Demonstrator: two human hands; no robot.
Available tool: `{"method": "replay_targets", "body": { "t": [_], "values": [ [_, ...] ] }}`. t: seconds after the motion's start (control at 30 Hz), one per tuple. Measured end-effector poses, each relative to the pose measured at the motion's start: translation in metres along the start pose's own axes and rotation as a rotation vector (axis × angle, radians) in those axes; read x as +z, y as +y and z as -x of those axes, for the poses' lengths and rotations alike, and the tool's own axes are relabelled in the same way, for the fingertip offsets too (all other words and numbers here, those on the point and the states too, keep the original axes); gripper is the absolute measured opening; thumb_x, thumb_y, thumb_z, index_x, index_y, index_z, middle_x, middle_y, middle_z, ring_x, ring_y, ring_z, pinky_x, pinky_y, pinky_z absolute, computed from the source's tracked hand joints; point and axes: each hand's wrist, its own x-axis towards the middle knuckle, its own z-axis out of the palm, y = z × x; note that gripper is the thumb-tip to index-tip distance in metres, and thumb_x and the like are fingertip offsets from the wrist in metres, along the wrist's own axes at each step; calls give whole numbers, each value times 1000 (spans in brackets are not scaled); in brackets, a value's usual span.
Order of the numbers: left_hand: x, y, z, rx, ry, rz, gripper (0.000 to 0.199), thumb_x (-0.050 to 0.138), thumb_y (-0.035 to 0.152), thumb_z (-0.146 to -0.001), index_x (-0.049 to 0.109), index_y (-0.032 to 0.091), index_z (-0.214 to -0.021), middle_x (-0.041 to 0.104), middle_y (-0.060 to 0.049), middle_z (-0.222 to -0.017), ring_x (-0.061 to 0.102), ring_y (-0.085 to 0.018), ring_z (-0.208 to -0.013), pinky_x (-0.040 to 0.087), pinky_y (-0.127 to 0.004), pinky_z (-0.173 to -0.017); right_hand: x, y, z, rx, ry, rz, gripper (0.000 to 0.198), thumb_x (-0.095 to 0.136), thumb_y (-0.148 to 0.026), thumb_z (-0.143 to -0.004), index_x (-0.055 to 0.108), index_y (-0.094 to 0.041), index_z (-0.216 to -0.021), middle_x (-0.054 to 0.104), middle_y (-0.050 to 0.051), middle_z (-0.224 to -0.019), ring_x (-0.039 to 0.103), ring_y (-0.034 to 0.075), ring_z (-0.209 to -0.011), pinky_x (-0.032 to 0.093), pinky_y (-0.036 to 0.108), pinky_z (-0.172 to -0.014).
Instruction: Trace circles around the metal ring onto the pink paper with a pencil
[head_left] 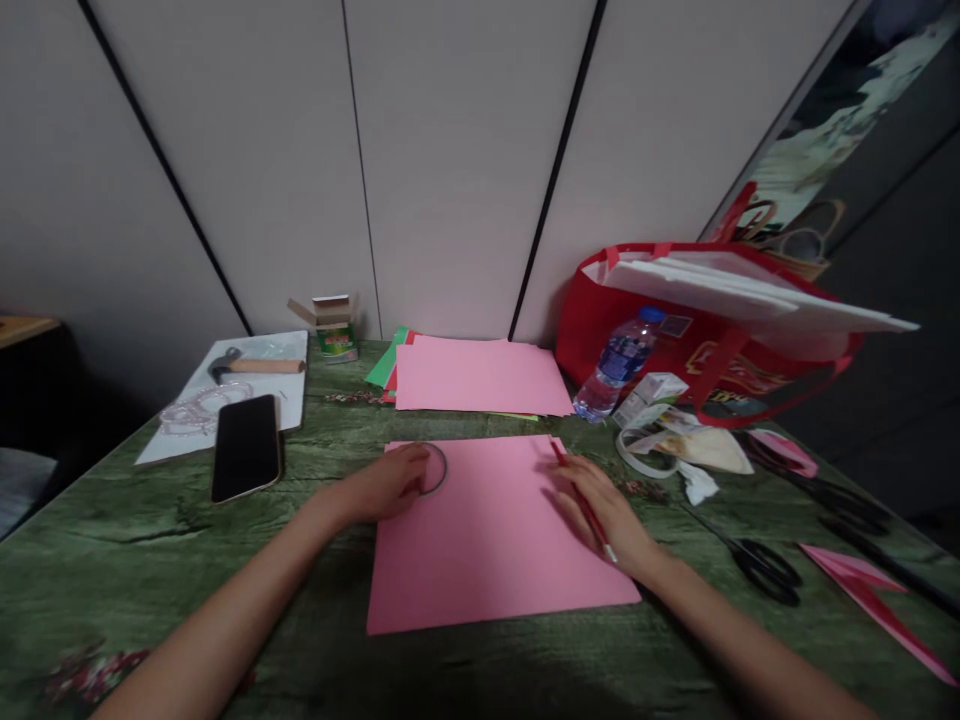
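Several pink sheets (487, 540) lie in a neat pile on the table in front of me. At their upper left corner my left hand (391, 482) has its fingers closed on the edge of a thin grey ring (444, 468), which lies on the pink paper. Over the right side of the sheets is my right hand (606, 510), with a red pencil (592, 518) held between its fingers. The pencil slants, its pale end toward me and its other end near the top edge of the paper.
Behind lies a pink paper stack (480, 375) with green and red sheets below. To the left are a phone (246, 450), a hammer (262, 366) and a small box (335, 335). On the right stand a bottle (619, 365) and red bag (585, 320); scissors (761, 570) lie nearer.
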Motion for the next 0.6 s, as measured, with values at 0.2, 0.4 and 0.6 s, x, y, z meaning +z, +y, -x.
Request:
{"method": "replay_targets", "body": {
  "t": [0.2, 0.4, 0.6],
  "values": [
    [10, -10, 10, 3, 69, 150, 12, 46, 8, -78, 55, 17, -78, 42, -8, -135, 37, -21, -126, 35, -33, -100, -1, 13, 20, 271, -45, -119, 40, 49, -35, -88, 42, -20, -125, 53, 13, -129, 50, 24, -121, 42, 44, -100],
    [18, -17, 18, -97, 186, 141, 10, 50, 13, -82, 57, 17, -88, 39, -11, -139, 29, -24, -133, 36, -38, -102, 8, 6, 16, 228, -105, -134, 42, 50, -30, -87, 41, -19, -126, 52, 14, -129, 49, 23, -122, 40, 43, -101],
    [12, 11, 8, -104, 444, 130, 8, 47, 11, -81, 52, 18, -80, 45, -10, -133, 35, -22, -130, 36, -40, -104, 14, -1, 14, 227, -104, -103, 41, 49, -29, -87, 41, -20, -126, 53, 13, -127, 49, 24, -121, 41, 44, -100]
  ]
}}
